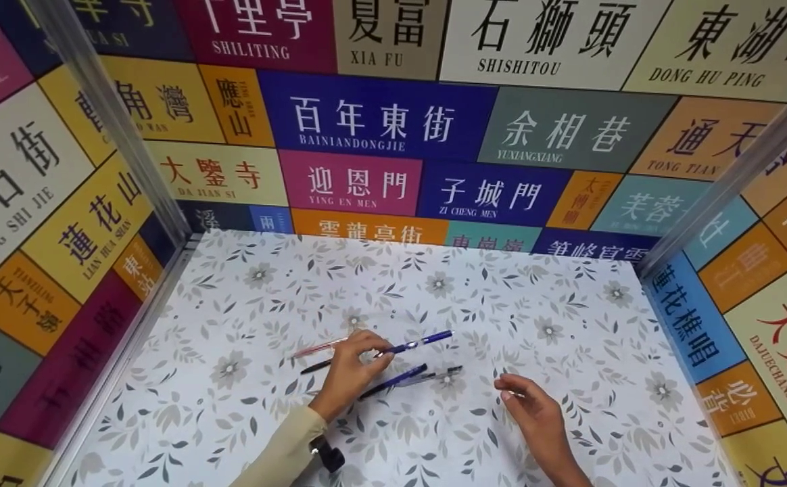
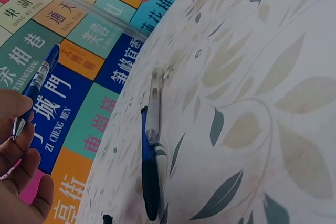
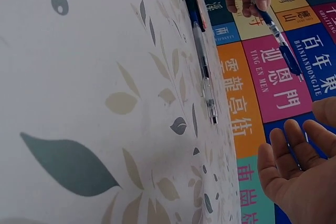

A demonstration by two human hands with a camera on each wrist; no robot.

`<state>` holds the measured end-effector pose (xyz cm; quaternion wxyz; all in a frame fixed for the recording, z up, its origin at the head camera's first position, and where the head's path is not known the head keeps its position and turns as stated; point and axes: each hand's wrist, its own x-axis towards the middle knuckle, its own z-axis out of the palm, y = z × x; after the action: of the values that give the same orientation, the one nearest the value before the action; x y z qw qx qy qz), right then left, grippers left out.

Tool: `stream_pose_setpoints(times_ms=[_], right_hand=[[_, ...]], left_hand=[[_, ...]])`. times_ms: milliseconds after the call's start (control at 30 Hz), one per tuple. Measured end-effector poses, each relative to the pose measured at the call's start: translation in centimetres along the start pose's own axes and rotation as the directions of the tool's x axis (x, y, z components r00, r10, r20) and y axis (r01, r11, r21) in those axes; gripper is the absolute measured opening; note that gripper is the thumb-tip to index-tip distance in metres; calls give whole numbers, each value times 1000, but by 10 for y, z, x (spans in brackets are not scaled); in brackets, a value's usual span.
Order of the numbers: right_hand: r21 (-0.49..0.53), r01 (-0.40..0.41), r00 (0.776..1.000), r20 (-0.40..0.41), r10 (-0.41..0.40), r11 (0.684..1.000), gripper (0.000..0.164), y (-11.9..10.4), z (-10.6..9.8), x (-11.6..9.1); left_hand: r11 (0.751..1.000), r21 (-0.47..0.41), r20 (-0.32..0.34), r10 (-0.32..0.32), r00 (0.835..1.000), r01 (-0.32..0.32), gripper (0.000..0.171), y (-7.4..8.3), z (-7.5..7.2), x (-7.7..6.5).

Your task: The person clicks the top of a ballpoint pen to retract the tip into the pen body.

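Observation:
Between thumb and fingertips, my left hand (image 1: 355,368) pinches a blue pen (image 1: 428,341), raised off the table in both wrist views. Beneath that hand a second blue pen (image 1: 403,379) lies on the cloth, against a clear-barrelled pen (image 1: 442,374). A black pen (image 1: 314,366) and a reddish pen (image 1: 319,348) lie to the left, each partly hidden by the hand. My right hand (image 1: 535,414) hovers right of the pens, holding nothing. In the right wrist view the fingers (image 3: 294,156) of this hand are loosely bent and spread.
White cloth with grey flowers and leaves covers the table (image 1: 535,297). Panels of colourful place-name signs (image 1: 380,118) stand behind and on both sides. Metal corner posts (image 1: 143,149) edge the booth. A dark band (image 1: 326,453) circles the left wrist.

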<state>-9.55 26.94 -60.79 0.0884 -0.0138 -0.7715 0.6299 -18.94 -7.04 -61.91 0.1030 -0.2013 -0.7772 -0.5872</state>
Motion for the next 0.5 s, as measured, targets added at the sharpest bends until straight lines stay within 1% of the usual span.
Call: stream_pose_setpoints(times_ms=[67, 233, 300, 367, 500], right_hand=[[1, 9, 1000, -5, -9, 1000, 28, -1, 1, 0], [54, 46, 999, 8, -46, 997, 32, -2, 4, 2], [79, 63, 998, 16, -64, 995, 34, -3, 5, 2], [79, 79, 997, 19, -80, 994, 34, -4, 6, 3], [93, 87, 995, 34, -91, 992, 35, -5, 8, 3]], left_hand=[[1000, 4, -1, 12, 1000, -12, 12, 1, 2, -1], [999, 1, -6, 42, 999, -42, 11, 5, 6, -2], [999, -2, -11, 47, 999, -47, 11, 6, 8, -3], [999, -12, -15, 43, 999, -44, 11, 6, 9, -4], [999, -28, -19, 44, 999, -45, 11, 7, 14, -5]])
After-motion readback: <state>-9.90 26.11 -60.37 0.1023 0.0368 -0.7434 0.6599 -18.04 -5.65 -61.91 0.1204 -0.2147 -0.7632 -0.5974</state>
